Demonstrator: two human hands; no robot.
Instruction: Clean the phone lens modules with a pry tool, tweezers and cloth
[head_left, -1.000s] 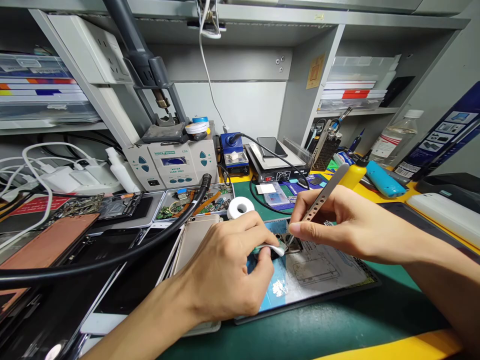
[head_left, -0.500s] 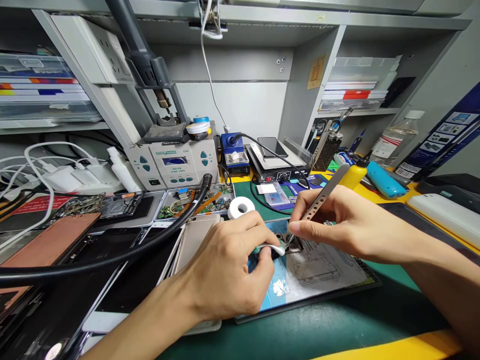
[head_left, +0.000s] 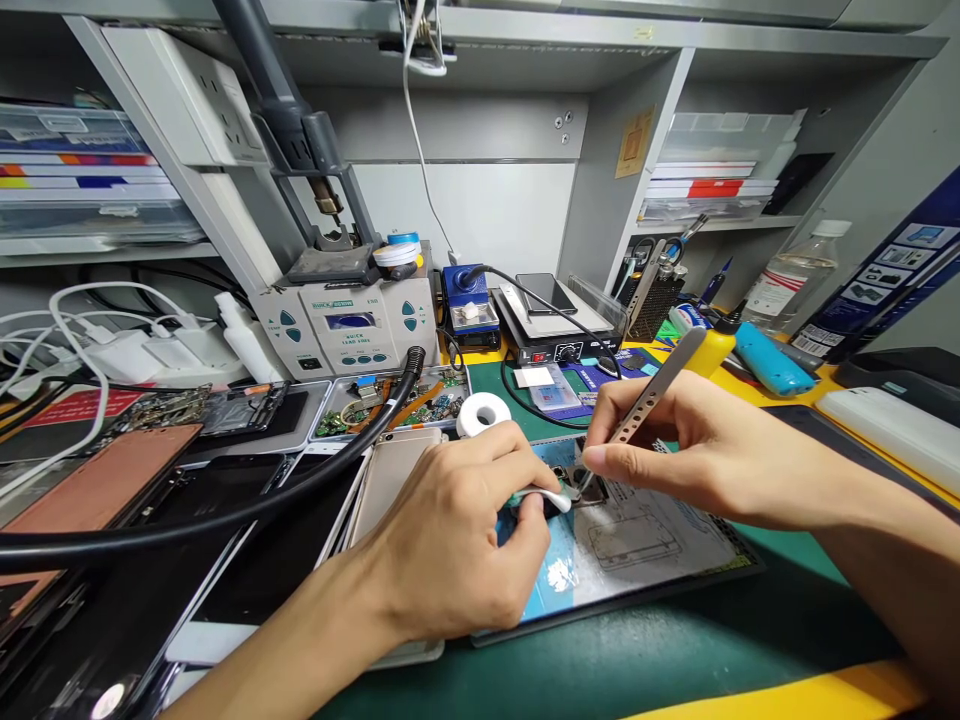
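Note:
My left hand (head_left: 465, 530) is closed in a pinch on a small white-and-green piece (head_left: 551, 497), whose exact kind I cannot make out; its white end sticks out past the thumb. In my right hand (head_left: 675, 445) is a pair of metal tweezers (head_left: 651, 398) with a row of holes, held like a pen. Their tips point down beside the white end, at a small dark-and-silver electronic part (head_left: 592, 490). That part lies on a blue-and-white printed pad (head_left: 637, 550) with a phone outline drawn on it. My fingers hide some of it.
Phones and phone parts (head_left: 255, 560) crowd the left side, crossed by a thick black hose (head_left: 225, 545). A hot-air station (head_left: 352, 320), a tray of small boards (head_left: 352, 412), a white tape roll (head_left: 482, 413) and a heating plate (head_left: 559, 330) stand behind. A bottle (head_left: 795, 275) is at right.
My right hand and the tweezers have shifted slightly to the right, and the tweezers lean a little more. My left hand has stayed in place with the white-and-green piece.

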